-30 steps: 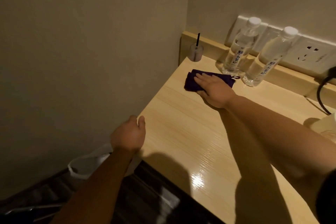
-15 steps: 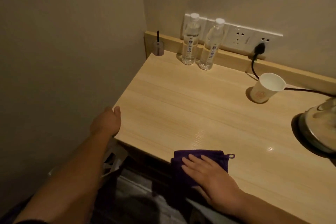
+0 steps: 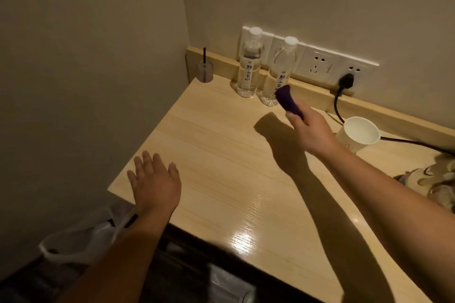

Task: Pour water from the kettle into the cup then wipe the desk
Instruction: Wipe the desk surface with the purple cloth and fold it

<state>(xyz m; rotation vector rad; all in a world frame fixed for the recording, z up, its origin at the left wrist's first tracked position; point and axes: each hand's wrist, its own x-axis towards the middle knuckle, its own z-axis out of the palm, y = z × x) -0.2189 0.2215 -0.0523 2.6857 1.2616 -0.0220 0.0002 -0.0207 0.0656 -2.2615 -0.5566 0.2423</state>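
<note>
Head view: the right hand (image 3: 311, 131) hangs above the bench (image 3: 221, 155), its fingers (image 3: 294, 118) clamped on a bunched purple cloth (image 3: 288, 101) lifted clear of the surface. The left hand (image 3: 154, 183) hovers flat at the near left edge, fingers spread apart, holding nothing. Just right of the cloth-holding fingers stands the paper cup (image 3: 358, 134), open-topped; whether it holds water I cannot tell. Just beyond the fingers stand two water bottles (image 3: 278, 74), with a black cord (image 3: 338, 106) trailing down to the cup's side. The kettle is only a blur at the right edge. The likely mishap: a wide sweep rightward could clip the light cup and tip it, or a far stroke could topple a bottle or snag the cord.
</note>
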